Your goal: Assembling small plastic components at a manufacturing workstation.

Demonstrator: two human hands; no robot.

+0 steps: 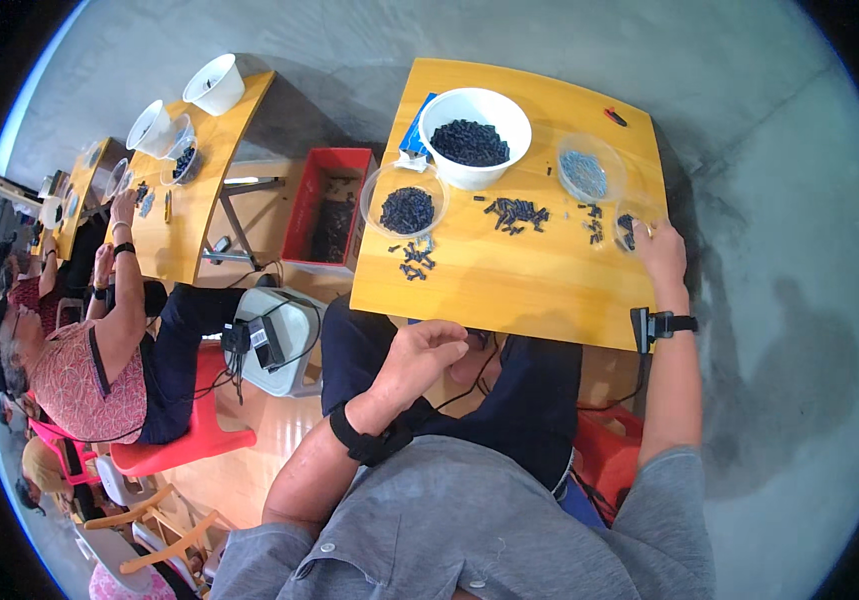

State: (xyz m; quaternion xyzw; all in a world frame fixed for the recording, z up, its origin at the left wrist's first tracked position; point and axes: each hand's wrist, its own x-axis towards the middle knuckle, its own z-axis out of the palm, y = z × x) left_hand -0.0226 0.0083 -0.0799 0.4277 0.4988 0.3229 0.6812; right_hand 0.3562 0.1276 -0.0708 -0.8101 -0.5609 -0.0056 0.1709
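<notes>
My right hand [661, 256] is at the right edge of the yellow wooden table [529, 295]. Its fingertips are drawn together at a small clear tub [621, 218] with a few black parts inside; what they grip, if anything, is hidden. Just off the table's front edge, above my lap, my left hand [417, 362] is closed, thumb against curled fingers. Whether it pinches a small part cannot be made out. Small black parts [516, 214] lie loose mid-table, and more black pieces [417, 264] lie at the left. A few loose parts [592, 225] are beside the small tub.
A white bucket [504, 105] holds many black pieces. Clear tubs hold dark parts [407, 210] and silvery parts [583, 174]. A red-black tool [615, 117] lies at the far right. Left of the table are a red crate [299, 215], a pale stool [294, 372] and another person [84, 375] seated working.
</notes>
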